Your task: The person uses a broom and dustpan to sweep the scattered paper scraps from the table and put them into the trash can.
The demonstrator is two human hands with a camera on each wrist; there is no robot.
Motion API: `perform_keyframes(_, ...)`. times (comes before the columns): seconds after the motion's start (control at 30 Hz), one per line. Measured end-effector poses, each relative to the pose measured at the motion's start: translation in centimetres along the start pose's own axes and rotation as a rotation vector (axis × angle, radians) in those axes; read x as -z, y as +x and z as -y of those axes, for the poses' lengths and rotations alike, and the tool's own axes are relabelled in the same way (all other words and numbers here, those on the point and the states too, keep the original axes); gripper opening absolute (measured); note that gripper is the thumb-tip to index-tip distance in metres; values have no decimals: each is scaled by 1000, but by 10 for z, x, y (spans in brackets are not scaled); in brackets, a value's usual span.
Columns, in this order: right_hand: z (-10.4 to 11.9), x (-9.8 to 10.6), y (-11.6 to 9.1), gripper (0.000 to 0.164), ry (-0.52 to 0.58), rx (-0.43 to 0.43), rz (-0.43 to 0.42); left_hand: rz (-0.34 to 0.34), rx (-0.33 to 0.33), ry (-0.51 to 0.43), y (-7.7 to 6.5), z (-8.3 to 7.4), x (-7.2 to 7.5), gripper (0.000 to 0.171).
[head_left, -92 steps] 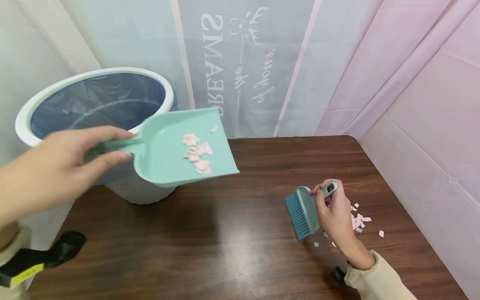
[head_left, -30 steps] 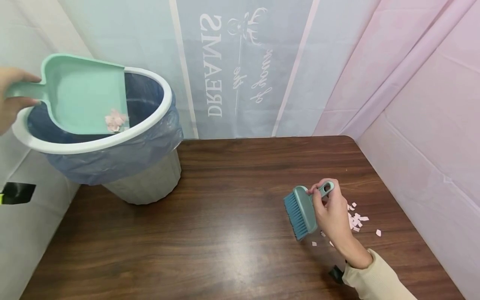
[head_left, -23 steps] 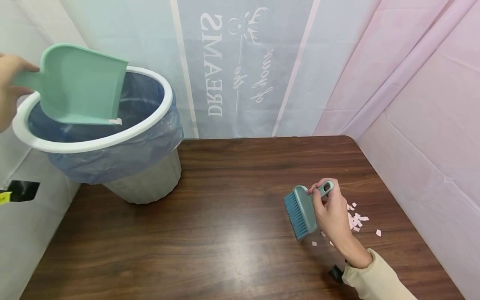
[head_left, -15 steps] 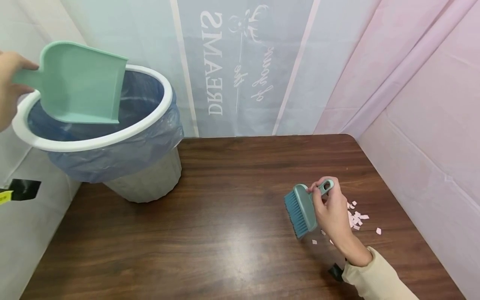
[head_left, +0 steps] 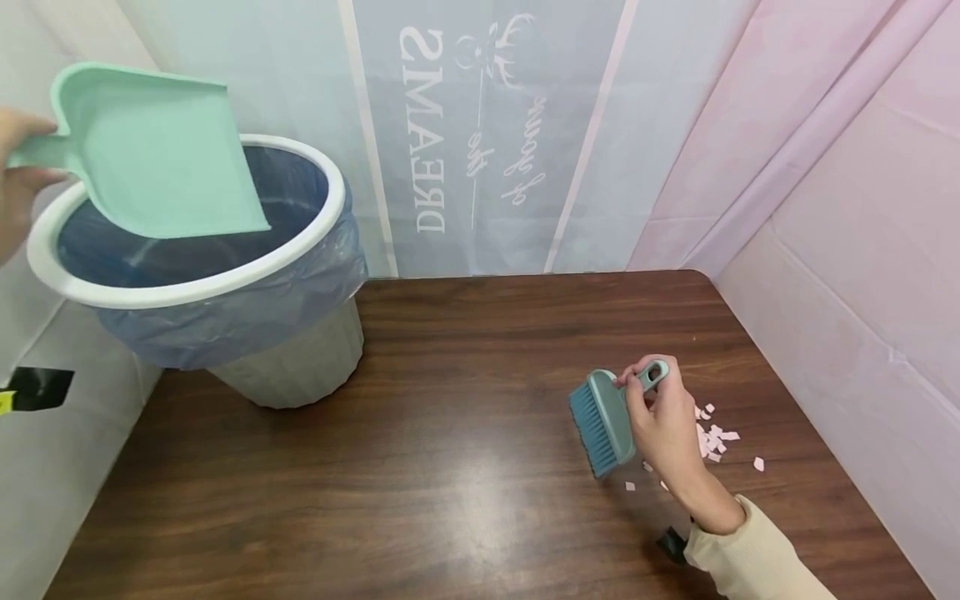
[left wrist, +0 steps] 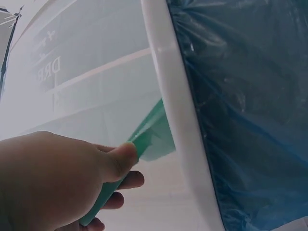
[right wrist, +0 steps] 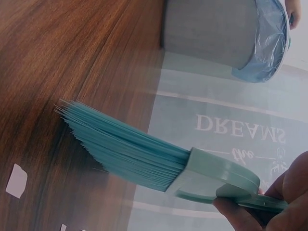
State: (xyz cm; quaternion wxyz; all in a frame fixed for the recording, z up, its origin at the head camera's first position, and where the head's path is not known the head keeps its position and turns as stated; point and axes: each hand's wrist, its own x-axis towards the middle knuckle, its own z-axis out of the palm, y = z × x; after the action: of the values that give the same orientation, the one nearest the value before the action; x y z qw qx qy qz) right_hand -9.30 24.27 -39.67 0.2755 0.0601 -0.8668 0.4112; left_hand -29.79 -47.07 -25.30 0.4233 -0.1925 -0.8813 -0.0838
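Note:
My left hand [head_left: 18,179], cut by the left edge of the head view, grips the handle of a mint green dustpan [head_left: 161,154]. The pan is above the mouth of a trash bin [head_left: 292,362] lined with a blue bag, and no scraps show on its surface. In the left wrist view, the thumb and fingers wrap the green handle [left wrist: 108,190] beside the bin's white rim [left wrist: 175,96]. My right hand [head_left: 663,421] holds a small teal brush [head_left: 611,417] by its handle, bristles angled toward the table. Pink paper scraps [head_left: 712,440] lie beside and partly behind that hand.
The bin stands at the back left of the dark wooden table [head_left: 420,433]. A few single scraps [right wrist: 17,180] lie apart from the pile, near the brush. Printed cloth [head_left: 487,133] hangs along the back, and pale cloth lines both sides.
My left hand carried the dustpan from over the table to the bin and tipped it; the scraps slid off into the bin. Now the pan is raised and turned back. The right hand stayed put.

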Motion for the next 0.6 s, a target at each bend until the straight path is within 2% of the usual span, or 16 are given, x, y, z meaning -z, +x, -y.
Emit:
perform_keyframes(0.07,0,1,-1,9,-1,-3,1,-3,-13,-21,-1,-1,0,46)
perform_keyframes(0.17,0,2,-1,9,-2,-3,4,-23,25,-77,-1,-17,3,42)
perform_keyframes(0.23,0,2,-1,9,2,-1,2,-32,41,-117,-1,-19,3,41)
perform_keyframes(0.3,0,2,-1,9,4,3,0,-62,73,-140,-2,-11,-3,39)
perform_keyframes(0.47,0,3,-2,8,9,-2,-6,-62,120,-86,-12,34,-21,39)
perform_keyframes(0.53,0,4,-3,9,9,-7,-7,-42,108,-44,-15,45,-23,40)
perform_keyframes(0.6,1,4,-3,9,7,-11,-7,-24,101,-33,-15,47,-22,42)
